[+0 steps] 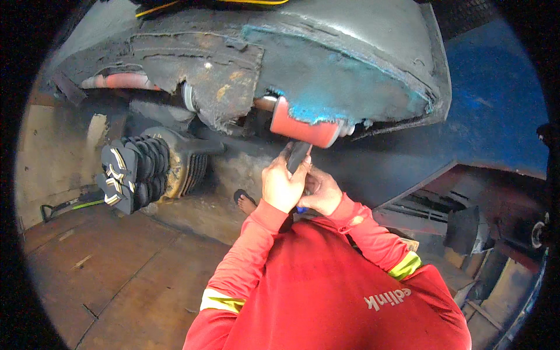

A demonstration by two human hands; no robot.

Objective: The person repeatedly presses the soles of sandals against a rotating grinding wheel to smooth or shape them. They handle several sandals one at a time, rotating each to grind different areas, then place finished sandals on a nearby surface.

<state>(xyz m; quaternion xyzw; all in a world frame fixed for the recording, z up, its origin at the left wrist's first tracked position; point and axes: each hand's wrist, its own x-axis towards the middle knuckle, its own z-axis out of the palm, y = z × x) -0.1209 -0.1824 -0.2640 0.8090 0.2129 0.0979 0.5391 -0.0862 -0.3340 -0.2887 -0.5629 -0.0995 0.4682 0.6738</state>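
Observation:
Both my hands meet in the middle of the view around a dark flip-flop [299,157], seen nearly edge-on. My left hand [284,182] is closed on its near side, fingers wrapped over it. Close by on the right, my right hand [322,190] also grips it, with the fingertips partly hidden. The flip-flop's far end touches or nearly touches the red sanding belt [306,125] below the machine's hood. A small blue bit [301,209] shows under my hands; what it belongs to is hidden.
The dusty grey machine hood [350,76], ragged along its lower edge, spans the top. Several black flip-flops with striped straps [137,169] stand stacked on a stool [186,154] at the left. A bare foot in a sandal [245,202] shows beneath. Wooden framing [484,268] lies at the right.

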